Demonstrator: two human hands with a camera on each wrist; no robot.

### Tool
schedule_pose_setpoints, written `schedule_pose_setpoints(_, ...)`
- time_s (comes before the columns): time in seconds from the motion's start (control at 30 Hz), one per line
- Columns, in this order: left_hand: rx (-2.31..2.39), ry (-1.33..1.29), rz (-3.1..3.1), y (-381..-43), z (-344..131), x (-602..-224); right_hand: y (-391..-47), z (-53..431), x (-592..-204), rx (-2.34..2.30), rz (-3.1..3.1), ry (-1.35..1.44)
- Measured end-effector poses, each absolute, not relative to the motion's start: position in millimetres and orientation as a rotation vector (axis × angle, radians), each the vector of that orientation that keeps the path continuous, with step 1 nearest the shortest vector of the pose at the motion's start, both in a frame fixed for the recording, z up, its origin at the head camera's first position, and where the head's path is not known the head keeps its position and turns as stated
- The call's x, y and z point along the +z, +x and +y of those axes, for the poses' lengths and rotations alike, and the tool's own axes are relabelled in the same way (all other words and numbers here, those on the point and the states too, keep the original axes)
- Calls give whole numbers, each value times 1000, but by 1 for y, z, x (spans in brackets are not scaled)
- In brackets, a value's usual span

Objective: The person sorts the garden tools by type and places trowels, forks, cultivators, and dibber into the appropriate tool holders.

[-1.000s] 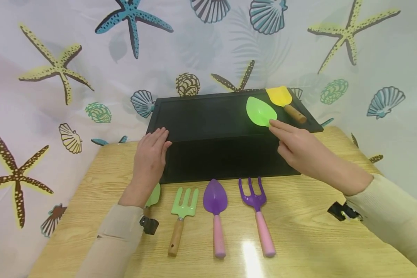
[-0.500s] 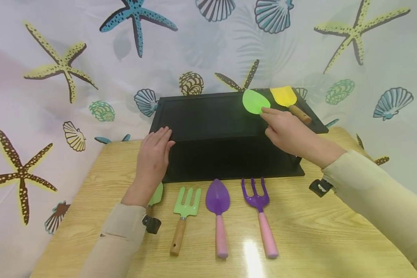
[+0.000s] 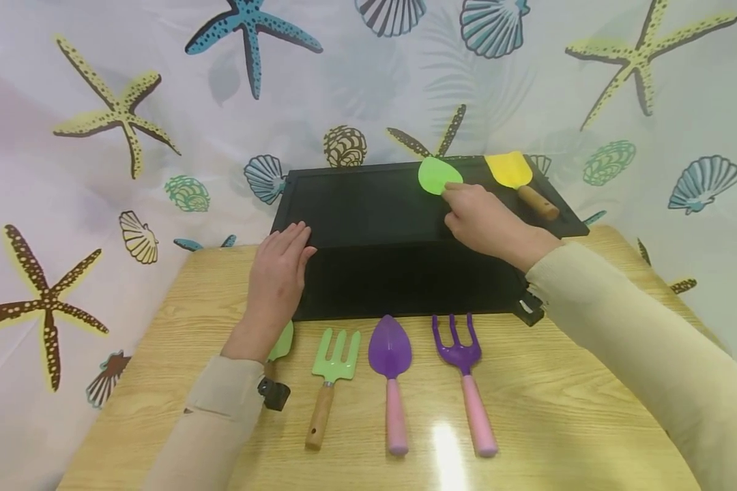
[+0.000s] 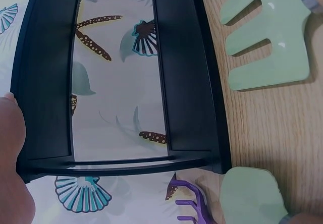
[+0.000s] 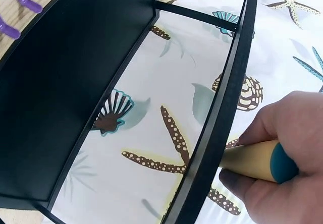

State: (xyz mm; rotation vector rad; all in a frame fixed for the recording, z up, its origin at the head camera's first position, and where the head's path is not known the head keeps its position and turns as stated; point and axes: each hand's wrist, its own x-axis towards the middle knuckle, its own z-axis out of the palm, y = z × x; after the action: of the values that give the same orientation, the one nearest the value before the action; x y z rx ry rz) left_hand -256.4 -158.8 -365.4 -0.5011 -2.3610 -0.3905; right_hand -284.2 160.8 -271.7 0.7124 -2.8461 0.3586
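Note:
My right hand point(image 3: 482, 221) pinches a bright green trowel point(image 3: 437, 176) over the back of the black shelf point(image 3: 356, 204). In the right wrist view, my thumb and fingers grip its tan handle point(image 5: 250, 159), which has a teal end; the blade is outside that view. My left hand point(image 3: 278, 269) rests on the shelf's front left corner with its fingers straight. The left wrist view shows part of that hand point(image 4: 11, 158) at the edge of the shelf point(image 4: 45, 82). A yellow shovel point(image 3: 510, 169) with a wooden handle lies on the shelf's right end.
Before the shelf, on the wooden table point(image 3: 559, 409), lie a green hand fork point(image 3: 336, 365), a purple trowel point(image 3: 389, 348) and a purple hand fork point(image 3: 459, 354). A green tool point(image 3: 282, 341) is partly hidden by my left arm. A seashell-print cloth point(image 3: 368, 88) hangs behind.
My right hand has carried the green trowel left and back over the shelf, away from the yellow shovel. My left hand stays on the shelf corner; the head view has shifted slightly.

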Motion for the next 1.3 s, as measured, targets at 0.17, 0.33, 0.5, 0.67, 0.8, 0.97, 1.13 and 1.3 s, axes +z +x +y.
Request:
schedule_pose_setpoints(0.17, -403, -496, -2384, -257, -155, -363, -289, 155, -274, 383, -2890, 654)
schedule_pose_setpoints(0.33, -405, -495, -2386, -257, -154, -361, -292, 149, -276, 370, -2926, 579)
schedule_pose_setpoints(0.5, -403, -493, -2381, -257, -155, -360, -294, 144, -283, 258, -2870, 582)
schedule_pose_setpoints(0.67, -406, -496, -2370, -257, -156, -361, -295, 140, -286, 134, -2837, 607)
schedule_pose_setpoints(0.8, -412, -498, -2369, -256, -156, -362, -298, 141, -287, 199, -2866, 549)
schedule_pose_setpoints(0.97, -409, -492, -2377, -256, -156, -363, -297, 143, -289, 357, -2871, 484)
schedule_pose_setpoints(1.13, -411, -493, -2373, -256, -156, -364, -294, 145, -288, 389, -2873, 464)
schedule_pose_setpoints(1.3, -406, -487, -2376, -256, -158, -366, -292, 146, -283, 403, -2879, 458)
